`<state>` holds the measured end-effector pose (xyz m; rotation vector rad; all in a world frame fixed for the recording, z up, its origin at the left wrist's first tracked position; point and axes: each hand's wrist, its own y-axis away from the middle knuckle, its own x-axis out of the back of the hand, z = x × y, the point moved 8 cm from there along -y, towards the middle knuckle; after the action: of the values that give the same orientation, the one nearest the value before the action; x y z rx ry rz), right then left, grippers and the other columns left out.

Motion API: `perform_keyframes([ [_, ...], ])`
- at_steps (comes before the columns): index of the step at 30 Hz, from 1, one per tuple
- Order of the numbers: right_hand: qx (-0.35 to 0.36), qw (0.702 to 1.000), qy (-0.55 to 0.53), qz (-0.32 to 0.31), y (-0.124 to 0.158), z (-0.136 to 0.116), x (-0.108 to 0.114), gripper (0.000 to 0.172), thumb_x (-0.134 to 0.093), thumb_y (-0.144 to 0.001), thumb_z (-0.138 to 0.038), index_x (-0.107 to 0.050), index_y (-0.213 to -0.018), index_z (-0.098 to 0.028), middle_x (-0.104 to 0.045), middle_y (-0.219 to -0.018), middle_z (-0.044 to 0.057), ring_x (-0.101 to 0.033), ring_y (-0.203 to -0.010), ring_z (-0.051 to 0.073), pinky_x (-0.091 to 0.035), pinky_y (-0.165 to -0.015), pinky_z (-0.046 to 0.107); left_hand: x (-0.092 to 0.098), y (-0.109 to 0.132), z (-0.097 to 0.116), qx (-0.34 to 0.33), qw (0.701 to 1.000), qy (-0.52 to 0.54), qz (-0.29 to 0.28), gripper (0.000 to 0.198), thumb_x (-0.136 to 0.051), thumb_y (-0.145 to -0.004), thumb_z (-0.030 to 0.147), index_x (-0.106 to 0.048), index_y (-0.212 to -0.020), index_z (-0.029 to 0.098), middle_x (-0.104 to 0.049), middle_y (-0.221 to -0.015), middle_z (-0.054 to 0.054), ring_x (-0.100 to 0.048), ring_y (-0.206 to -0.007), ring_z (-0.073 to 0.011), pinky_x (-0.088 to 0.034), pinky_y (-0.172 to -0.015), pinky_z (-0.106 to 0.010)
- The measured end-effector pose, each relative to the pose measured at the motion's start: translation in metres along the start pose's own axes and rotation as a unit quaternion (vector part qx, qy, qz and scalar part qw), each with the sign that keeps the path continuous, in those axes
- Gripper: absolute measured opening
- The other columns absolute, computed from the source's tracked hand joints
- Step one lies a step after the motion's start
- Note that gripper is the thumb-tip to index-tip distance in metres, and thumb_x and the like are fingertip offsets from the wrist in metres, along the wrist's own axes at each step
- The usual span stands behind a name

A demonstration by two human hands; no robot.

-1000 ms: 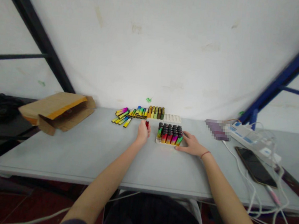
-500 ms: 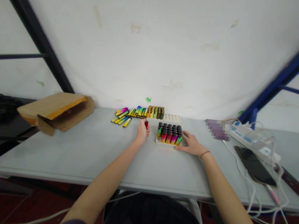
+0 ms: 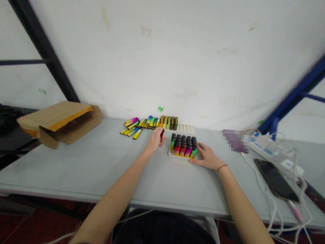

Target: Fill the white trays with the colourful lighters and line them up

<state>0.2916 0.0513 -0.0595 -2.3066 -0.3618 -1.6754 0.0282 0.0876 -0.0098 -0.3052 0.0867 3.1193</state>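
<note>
My left hand [image 3: 155, 138] is closed around a dark red lighter [image 3: 161, 134], held upright just left of a white tray [image 3: 178, 157]. Colourful lighters with black tops [image 3: 188, 151] stand in rows in that tray, and the slot at its front left corner has none. My right hand [image 3: 207, 158] grips the tray's right side, thumb at the front corner and fingers further back. Behind my left hand lies a loose pile of shiny yellow and rainbow lighter sleeves [image 3: 135, 127]. Beside the pile, more sleeves stand upright in a block [image 3: 168, 123].
A white slotted rack [image 3: 187, 129] lies by the wall. An opened cardboard box [image 3: 62, 122] sits on the left of the grey table [image 3: 103, 174]. To the right are a phone [image 3: 277, 179], a power strip [image 3: 279, 157] and tangled white cables [image 3: 275, 215].
My left hand has turned slightly and shifted a little with the lighter, which now leans more to the right side of the fist. My right hand stays at the tray.
</note>
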Motion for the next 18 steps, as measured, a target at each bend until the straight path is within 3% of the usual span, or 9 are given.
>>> perform_keyframes([
  [4,-0.001,1.000,0.000,0.002,0.000,0.001,-0.001,0.096,-0.065,-0.081,-0.083,-0.053,-0.153,-0.021,-0.043,-0.163,0.022,-0.042,-0.150,0.042,-0.033,-0.122,0.060,0.002,0.006,0.030,-0.135,0.989,-0.054,-0.016,0.023,-0.065,-0.093,0.044,-0.058,-0.090,0.021,-0.067,-0.080,-0.002,-0.061,-0.066,-0.0121,-0.049,-0.061,-0.022],
  [7,-0.003,1.000,0.000,-0.001,0.000,0.002,-0.001,0.097,-0.064,-0.081,-0.084,-0.054,-0.153,-0.020,-0.042,-0.164,0.023,-0.042,-0.150,0.043,-0.032,-0.122,0.062,0.005,0.013,0.051,-0.212,0.968,-0.130,-0.022,0.018,-0.075,-0.085,0.037,-0.070,-0.087,0.020,-0.071,-0.099,-0.008,-0.066,-0.097,-0.0193,-0.054,-0.078,-0.025],
  [13,-0.005,1.000,0.000,-0.001,0.000,0.002,-0.001,0.097,-0.063,-0.081,-0.084,-0.053,-0.154,-0.021,-0.042,-0.164,0.022,-0.041,-0.151,0.042,-0.032,-0.123,0.059,-0.005,0.019,0.051,-0.165,0.959,-0.169,-0.154,0.016,-0.083,-0.075,0.028,-0.081,-0.088,0.019,-0.075,-0.095,-0.008,-0.070,-0.096,-0.0241,-0.057,-0.086,-0.031],
  [18,-0.002,1.000,-0.004,0.001,0.000,0.000,0.000,0.093,-0.064,-0.082,-0.083,-0.054,-0.153,-0.024,-0.043,-0.163,0.021,-0.042,-0.150,0.042,-0.032,-0.123,0.061,-0.013,0.021,0.040,-0.128,0.955,-0.184,-0.193,0.012,-0.083,-0.073,0.018,-0.083,-0.085,0.019,-0.078,-0.090,-0.008,-0.072,-0.092,-0.0240,-0.058,-0.088,-0.032],
])
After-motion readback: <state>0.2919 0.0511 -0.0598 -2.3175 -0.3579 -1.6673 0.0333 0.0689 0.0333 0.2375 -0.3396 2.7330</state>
